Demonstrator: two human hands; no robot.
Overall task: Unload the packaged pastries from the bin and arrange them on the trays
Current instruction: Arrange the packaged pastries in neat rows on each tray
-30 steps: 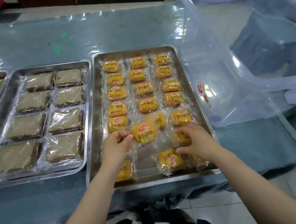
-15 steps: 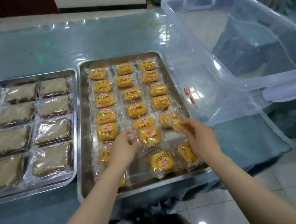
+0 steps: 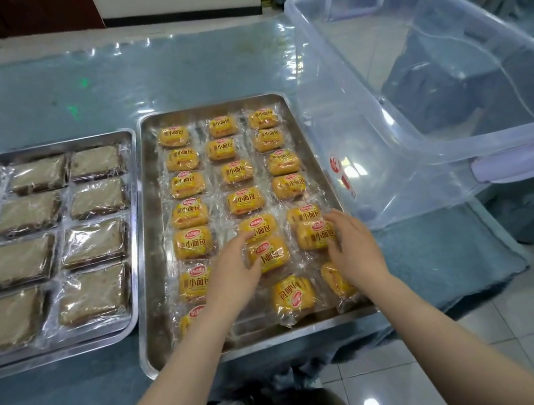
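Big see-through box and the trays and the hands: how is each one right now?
Clear bin: open, empty.
Bun tray: nearly full, front packs crooked.
Brown cake tray: full, eight packs.
Left hand: touching a middle bun pack.
Right hand: touching the right-column bun pack.

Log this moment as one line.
left hand: on yellow wrapped bun | right hand: on neighbouring bun | steel tray: nearly full
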